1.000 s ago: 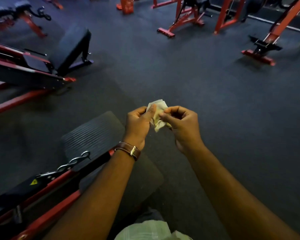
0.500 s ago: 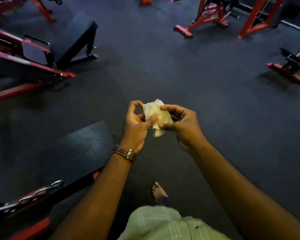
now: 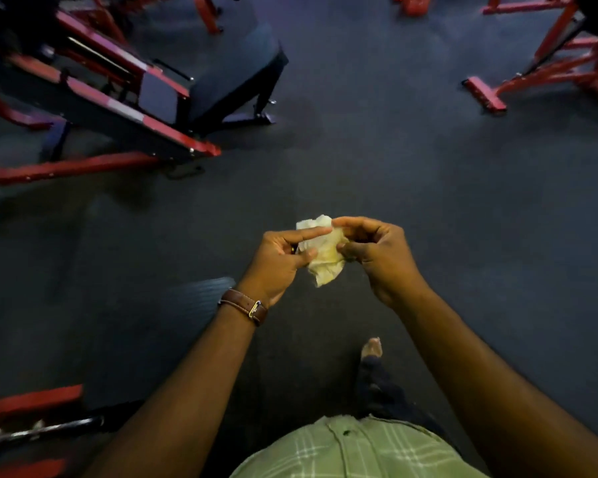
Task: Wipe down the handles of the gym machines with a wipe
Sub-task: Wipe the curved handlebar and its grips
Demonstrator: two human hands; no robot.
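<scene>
A crumpled pale yellow-white wipe is held in front of me above the dark floor. My left hand, with a brown strap watch on its wrist, pinches the wipe's left side between thumb and forefinger. My right hand pinches its right side with curled fingers. No machine handle is near either hand.
A red and black machine with a slanted black pad stands at the upper left. More red frames stand at the upper right. A red frame with a chrome bar lies at the lower left. A ribbed black plate sits behind my left wrist. Dark rubber floor lies ahead.
The view has moved forward: the ribbed plate and lower-left frame slid down and back, the upper-left machine came closer. Both hands still work the wipe, and my foot has come into view.
</scene>
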